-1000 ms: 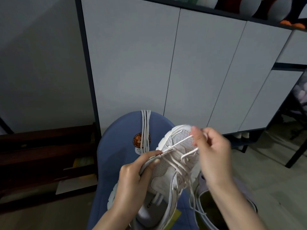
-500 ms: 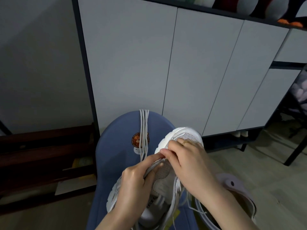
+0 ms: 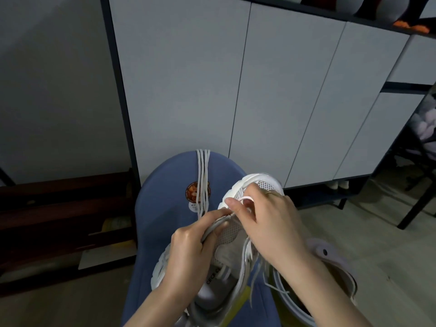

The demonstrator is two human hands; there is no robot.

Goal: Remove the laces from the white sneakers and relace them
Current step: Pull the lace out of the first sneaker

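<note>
Sneaker (image 3: pixel 236 234) lay toe-away on the blue chair (image 3: pixel 169 223); the left hand (image 3: pixel 188 253) curled round its eyelet edge, the right hand (image 3: pixel 269 218) pinched a lace loop (image 3: pixel 246 198) over the toe.

Single head-worn wide-angle view, aimed forward and down. Close on both hands (image 3: pixel 188 251) and the sneaker (image 3: pixel 236 237) at lower centre of frame; forearms entering from the bottom edge. Cabinet doors (image 3: pixel 188 90) filling the upper half, bowed by lens distortion. No second view, so no shared coverage.
</note>
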